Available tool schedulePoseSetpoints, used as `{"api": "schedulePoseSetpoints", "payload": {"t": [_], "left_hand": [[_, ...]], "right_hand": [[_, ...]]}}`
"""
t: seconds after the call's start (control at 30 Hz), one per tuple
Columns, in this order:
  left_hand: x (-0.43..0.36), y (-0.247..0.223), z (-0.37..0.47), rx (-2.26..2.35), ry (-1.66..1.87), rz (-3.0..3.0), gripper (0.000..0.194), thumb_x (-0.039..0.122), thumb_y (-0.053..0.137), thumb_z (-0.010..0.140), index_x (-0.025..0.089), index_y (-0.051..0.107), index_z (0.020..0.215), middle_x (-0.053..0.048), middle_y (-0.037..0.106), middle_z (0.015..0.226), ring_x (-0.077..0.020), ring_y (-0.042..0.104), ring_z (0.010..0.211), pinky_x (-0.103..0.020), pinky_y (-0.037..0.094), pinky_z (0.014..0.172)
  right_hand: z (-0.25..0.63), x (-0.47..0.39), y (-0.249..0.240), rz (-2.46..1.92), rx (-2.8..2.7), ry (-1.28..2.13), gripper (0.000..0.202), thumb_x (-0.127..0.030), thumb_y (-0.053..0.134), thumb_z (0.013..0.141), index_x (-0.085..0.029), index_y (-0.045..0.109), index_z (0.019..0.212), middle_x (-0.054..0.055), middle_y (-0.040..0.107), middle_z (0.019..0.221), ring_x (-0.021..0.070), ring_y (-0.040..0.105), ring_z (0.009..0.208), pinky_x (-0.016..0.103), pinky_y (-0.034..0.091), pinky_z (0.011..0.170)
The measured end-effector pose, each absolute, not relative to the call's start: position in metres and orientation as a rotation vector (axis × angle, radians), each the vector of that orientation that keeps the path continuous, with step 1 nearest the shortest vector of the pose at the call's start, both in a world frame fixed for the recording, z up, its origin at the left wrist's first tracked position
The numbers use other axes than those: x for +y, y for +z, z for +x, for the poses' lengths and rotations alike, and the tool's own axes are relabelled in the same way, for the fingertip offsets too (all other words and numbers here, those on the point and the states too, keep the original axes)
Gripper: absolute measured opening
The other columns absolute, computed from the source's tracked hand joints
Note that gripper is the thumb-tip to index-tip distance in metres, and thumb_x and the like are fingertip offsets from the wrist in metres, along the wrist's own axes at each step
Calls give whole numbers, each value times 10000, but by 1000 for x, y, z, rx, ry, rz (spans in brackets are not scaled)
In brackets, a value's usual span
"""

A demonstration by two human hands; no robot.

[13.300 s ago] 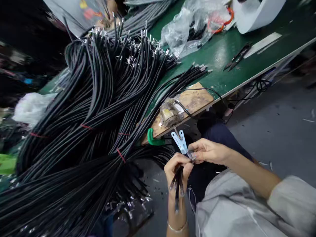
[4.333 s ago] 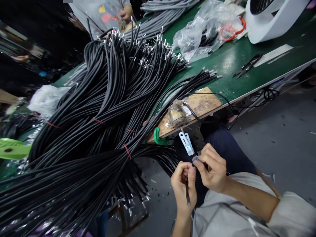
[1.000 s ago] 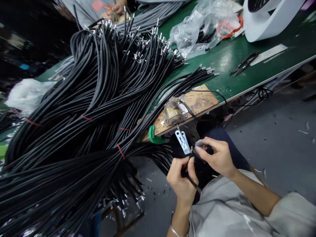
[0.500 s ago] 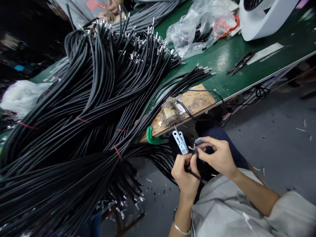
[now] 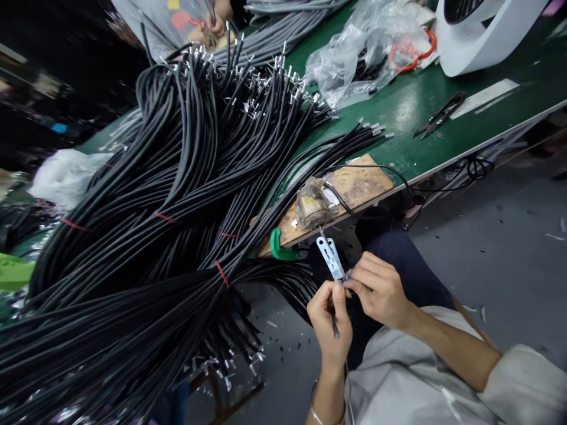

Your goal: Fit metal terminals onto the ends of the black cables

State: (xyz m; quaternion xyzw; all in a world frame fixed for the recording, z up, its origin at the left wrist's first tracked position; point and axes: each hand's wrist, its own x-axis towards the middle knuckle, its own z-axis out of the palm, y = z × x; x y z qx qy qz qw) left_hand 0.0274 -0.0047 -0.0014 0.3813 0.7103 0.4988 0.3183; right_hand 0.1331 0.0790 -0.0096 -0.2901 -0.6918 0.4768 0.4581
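Note:
My left hand (image 5: 330, 316) is closed in a pinch on a black cable (image 5: 335, 329), a short length of which shows below the fingers. Close beside it, my right hand (image 5: 378, 289) pinches the cable's grey-looking end, just under the tip of a light blue clothespin (image 5: 330, 258). Whether that end touches the clothespin I cannot tell. The clothespin sits on the thin shaft of a small tape-wrapped motor (image 5: 311, 206), which rests on a wooden board (image 5: 361, 180) at the table edge.
Long black cables (image 5: 190, 195), tied with red bands, are heaped over the green table (image 5: 405, 109). A green clamp (image 5: 282, 247) grips the board. Thread snips (image 5: 440, 115), a clear plastic bag (image 5: 339, 65) and orange-handled scissors (image 5: 411, 64) lie farther back. Another person's hand (image 5: 217, 25) shows at the top.
My right hand has turned downward and closed in beside the left. The cable end, with its loose wires showing before, is now mostly covered by my fingers near the clothespin. The view has shifted slightly.

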Motion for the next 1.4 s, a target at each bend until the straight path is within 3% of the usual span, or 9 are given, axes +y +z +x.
{"api": "schedulePoseSetpoints", "payload": {"t": [0.07, 0.2, 0.27, 0.37, 0.63, 0.93, 1.13, 1.3, 1.4], "left_hand": [[-4, 5, 15, 1703, 1237, 1166, 438, 357, 437, 969, 162, 474, 579, 37, 411, 519, -81, 357, 476, -221, 267, 483], [3, 14, -4, 1321, 1305, 1475, 434, 440, 490, 936, 161, 563, 612, 19, 490, 514, -88, 422, 466, -222, 315, 490], [6, 12, -6, 1356, 1375, 1474, 361, 428, 549, 907, 166, 600, 663, 7, 529, 557, -102, 462, 505, -224, 344, 510], [6, 5, 0, 1503, 1403, 1413, 265, 366, 612, 870, 169, 610, 692, -2, 526, 614, -119, 474, 559, -235, 363, 540], [-1, 3, 7, 1448, 1652, 1296, 119, 217, 668, 821, 188, 593, 733, 17, 525, 661, -106, 490, 582, -212, 395, 559], [13, 0, 14, 1444, 1686, 1136, 164, 241, 675, 819, 176, 568, 713, 19, 487, 674, -102, 467, 611, -198, 388, 560], [10, -1, 17, 1451, 1688, 1031, 236, 316, 681, 813, 177, 549, 674, 18, 472, 649, -99, 447, 573, -208, 374, 531], [1, -1, 15, 1398, 1599, 1030, 249, 362, 675, 811, 177, 590, 669, 0, 523, 632, -113, 491, 552, -233, 400, 521], [2, -1, 17, 1430, 1362, 974, 261, 338, 624, 845, 157, 613, 657, -17, 571, 620, -122, 534, 531, -236, 428, 513]], "right_hand": [[134, 79, -10, -526, -1709, 1307, 351, -298, 604, 892, -148, 609, 575, 25, 522, 574, 136, 434, 606, 294, 350, 597], [132, 80, -10, -256, -1242, 2120, 462, -516, 631, 828, -139, 598, 563, 3, 514, 526, 94, 436, 482, 237, 330, 464], [130, 82, -9, -361, -1017, 2423, 456, -511, 672, 767, -137, 565, 530, -20, 493, 472, 60, 366, 389, 207, 259, 384], [128, 95, -6, -586, -1020, 2566, 366, -405, 737, 667, -131, 561, 499, -34, 497, 421, 38, 318, 328, 188, 185, 336], [109, 138, 22, -771, -1236, 2111, 432, -512, 753, 661, -119, 623, 538, -40, 498, 458, 49, 372, 442, 200, 242, 425], [94, 121, 21, -551, -819, 2393, 475, -574, 765, 660, -116, 643, 622, -14, 551, 563, 73, 452, 499, 205, 344, 482], [105, 122, -5, -530, -768, 2445, 540, -644, 612, 784, -112, 665, 705, 37, 598, 606, 100, 490, 542, 228, 368, 524], [147, 116, -13, -786, -1117, 1978, 349, -493, 651, 832, -151, 680, 767, 28, 599, 647, 125, 500, 592, 254, 376, 546], [165, 100, 2, -675, -1587, 1573, 201, -364, 695, 828, -174, 684, 763, 23, 602, 659, 151, 505, 642, 296, 401, 605]]}}
